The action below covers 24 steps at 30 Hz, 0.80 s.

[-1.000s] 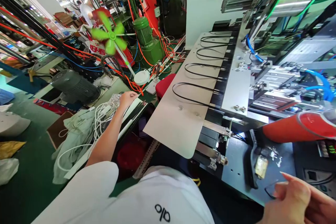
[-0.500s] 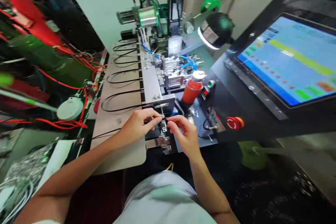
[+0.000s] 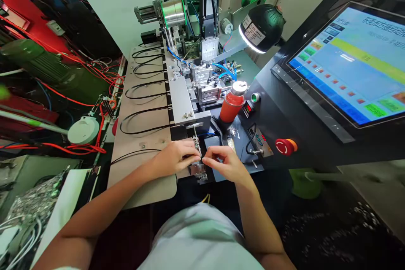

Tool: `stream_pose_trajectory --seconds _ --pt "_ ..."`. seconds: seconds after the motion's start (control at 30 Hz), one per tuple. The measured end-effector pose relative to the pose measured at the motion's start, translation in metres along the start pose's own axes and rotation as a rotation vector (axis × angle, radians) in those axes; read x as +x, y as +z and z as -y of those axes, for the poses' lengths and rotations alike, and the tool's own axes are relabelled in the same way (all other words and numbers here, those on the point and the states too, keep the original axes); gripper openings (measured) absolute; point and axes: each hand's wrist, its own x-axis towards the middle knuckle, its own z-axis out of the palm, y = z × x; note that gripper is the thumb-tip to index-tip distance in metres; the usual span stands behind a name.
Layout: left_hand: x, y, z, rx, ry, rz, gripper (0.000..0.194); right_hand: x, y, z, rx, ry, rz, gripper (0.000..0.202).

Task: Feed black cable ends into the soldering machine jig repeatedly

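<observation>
My left hand [image 3: 179, 157] is closed in a pinch over the front end of the metal rail fixture [image 3: 196, 138]. A thin black cable [image 3: 136, 154] runs across the beige plate and disappears under this hand, apparently into its fingers. Facing it from the right, my right hand [image 3: 226, 163] has thumb and index finger pressed together, their tips almost meeting the left fingertips. Whatever lies between the right fingertips is too small to make out. Below the fingertips sits a small metal clamp [image 3: 200, 172] at the rail's near end.
Several looped black cables [image 3: 145, 112] lie along the beige plate [image 3: 148, 194], ends at the rail. Right of the rail stand a red bottle [image 3: 232, 103], a brush [image 3: 217, 126] and a small controller [image 3: 260, 140]. Beyond are a lit lamp [image 3: 261, 29], a touchscreen [image 3: 351, 67] and an emergency stop button [image 3: 285, 147].
Both hands have moved slightly toward me along the rail, and their fingertips have come closer together. The head view has shifted a little and is sharper.
</observation>
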Motion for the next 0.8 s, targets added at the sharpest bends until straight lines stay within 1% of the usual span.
stream_pose_trajectory --seconds 0.03,0.07,0.13,0.2,0.23,0.3,0.37,0.43,0.5,0.63,0.7,0.8 --pt "0.001 0.001 0.0 -0.045 -0.032 -0.021 0.017 0.001 0.003 -0.001 0.027 0.0 -0.038 0.024" --pt "0.002 0.002 -0.001 -0.095 -0.079 -0.071 0.017 0.001 0.007 -0.002 0.048 -0.01 -0.122 0.023" --pt "0.003 0.007 -0.003 -0.209 -0.182 -0.209 0.019 0.002 0.02 -0.005 0.06 -0.066 -0.351 0.022" --pt "0.003 0.014 -0.006 -0.316 -0.239 -0.308 0.021 0.003 0.034 -0.007 0.034 -0.139 -0.535 0.021" --pt "0.004 0.017 -0.007 -0.354 -0.249 -0.338 0.021 0.003 0.041 -0.008 0.013 -0.173 -0.601 0.021" --pt "0.004 0.022 -0.009 -0.391 -0.256 -0.36 0.022 0.004 0.052 -0.01 -0.03 -0.236 -0.686 0.022" --pt "0.003 0.024 -0.01 -0.395 -0.262 -0.362 0.022 0.005 0.057 -0.012 -0.065 -0.274 -0.719 0.023" --pt "0.003 0.024 -0.01 -0.383 -0.273 -0.361 0.023 0.006 0.058 -0.014 -0.073 -0.27 -0.714 0.025" --pt "0.003 0.021 -0.009 -0.336 -0.286 -0.356 0.023 0.006 0.054 -0.015 -0.049 -0.216 -0.67 0.026" --pt "0.004 0.012 0.0 -0.137 -0.35 -0.339 0.024 0.004 0.039 -0.017 -0.035 -0.062 -0.519 0.026" --pt "0.005 0.009 0.008 -0.057 -0.404 -0.307 0.025 0.003 0.031 -0.02 -0.061 0.004 -0.523 0.029" --pt "0.007 0.009 0.017 0.012 -0.475 -0.24 0.027 0.001 0.022 -0.024 -0.087 0.064 -0.578 0.033"
